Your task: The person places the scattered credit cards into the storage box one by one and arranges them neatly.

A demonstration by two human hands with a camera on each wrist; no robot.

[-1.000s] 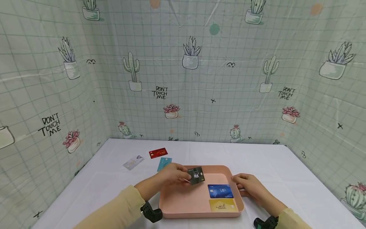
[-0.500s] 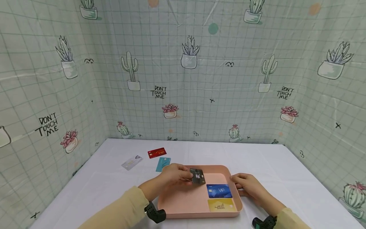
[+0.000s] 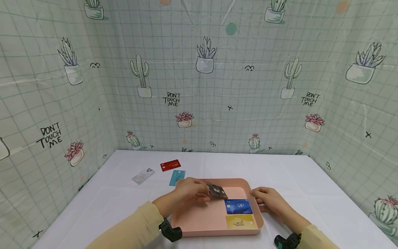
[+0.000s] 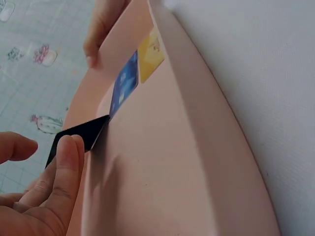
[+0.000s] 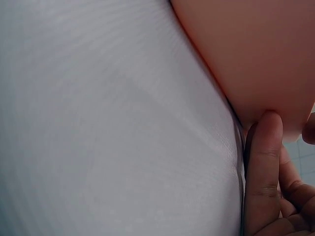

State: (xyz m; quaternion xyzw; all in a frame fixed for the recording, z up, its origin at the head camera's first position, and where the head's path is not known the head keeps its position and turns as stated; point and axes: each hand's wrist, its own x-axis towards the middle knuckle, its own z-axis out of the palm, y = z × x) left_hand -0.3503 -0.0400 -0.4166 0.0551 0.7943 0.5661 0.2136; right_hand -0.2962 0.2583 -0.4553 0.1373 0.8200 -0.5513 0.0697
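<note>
In my left hand (image 3: 192,191) I hold a black VIP card (image 3: 216,190) by its left end, over the back part of a pink tray (image 3: 202,226). The card is tilted, its far corner down at the tray floor beside a blue VIP card (image 3: 238,206). In the left wrist view its dark underside (image 4: 91,129) faces the camera, with fingertips against it. A yellow card (image 3: 240,222) lies flat in front of the blue one. My right hand (image 3: 270,202) grips the tray's right side, a fingertip pressing the outer wall (image 5: 268,59) low down in the right wrist view.
Behind the tray to the left, a red VIP card (image 3: 170,165), a teal card (image 3: 177,177) and a pale silver card (image 3: 143,176) lie on the white tabletop (image 3: 264,167). A cactus-print cloth (image 3: 230,79) hangs around the table's back and sides.
The black card has come down lower and tilted, its right end dropping towards the blue card. My left hand has turned over it. The right hand keeps its place on the tray.
</note>
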